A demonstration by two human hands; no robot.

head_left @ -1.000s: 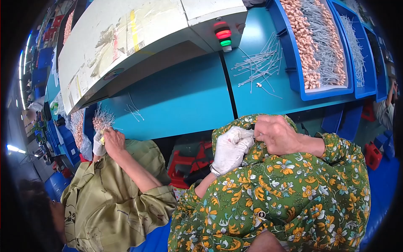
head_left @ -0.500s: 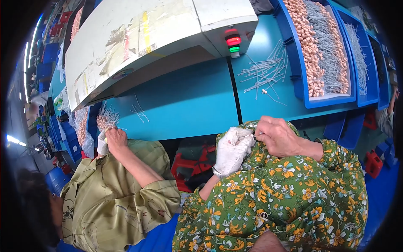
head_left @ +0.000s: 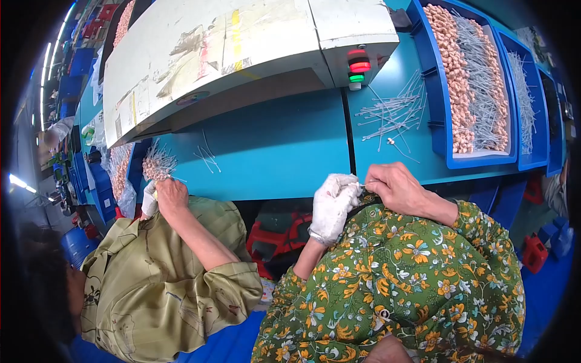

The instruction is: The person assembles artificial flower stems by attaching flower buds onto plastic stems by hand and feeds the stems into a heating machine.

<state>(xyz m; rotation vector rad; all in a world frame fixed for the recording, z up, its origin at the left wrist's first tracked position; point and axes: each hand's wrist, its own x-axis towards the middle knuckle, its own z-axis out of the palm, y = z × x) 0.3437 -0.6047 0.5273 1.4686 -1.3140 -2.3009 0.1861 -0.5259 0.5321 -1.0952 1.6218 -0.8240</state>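
My left hand, in a white glove, is closed with its fingertips around a thin white wire piece just beyond the table's front edge. Bare, my right hand pinches the other side of that same piece. Most of the piece is hidden by the fingers. On the teal table beyond my hands lies a loose pile of thin grey-white wires, with a small pale part on one wire near its front. A blue tray to the right holds rows of wires with copper-coloured ends.
A white machine with red and green lights spans the table. At the left a co-worker holds a bundle of wires. A few wires lie between us. Red stools stand below; more blue trays are at the right.
The whole view has shifted, so the table and machine sit further right. My hands are slightly higher in view and a little further apart, both still on the small piece.
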